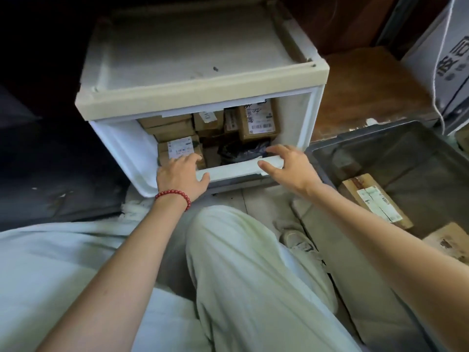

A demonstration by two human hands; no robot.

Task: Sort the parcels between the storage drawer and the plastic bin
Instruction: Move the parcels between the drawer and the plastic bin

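A white storage drawer (233,172) stands pulled partly out of its cream-topped unit (198,59). Several brown cardboard parcels fill it, among them a labelled box (258,120) at the back right, a labelled parcel (180,146) at the front left and a black bag (243,151). My left hand (180,175) grips the drawer's front rim, fingers over the edge against the front-left parcel. My right hand (289,166) hovers at the rim's right end with fingers spread above the black bag. To the right, a grey plastic bin (355,139) holds a labelled parcel (375,201) and another box (449,240).
My bent knee in pale trousers (241,262) and a shoe (297,240) sit between the drawer and the bin. A white printed carton (451,59) stands at the upper right on a brown wooden surface (368,92). The left side is dark.
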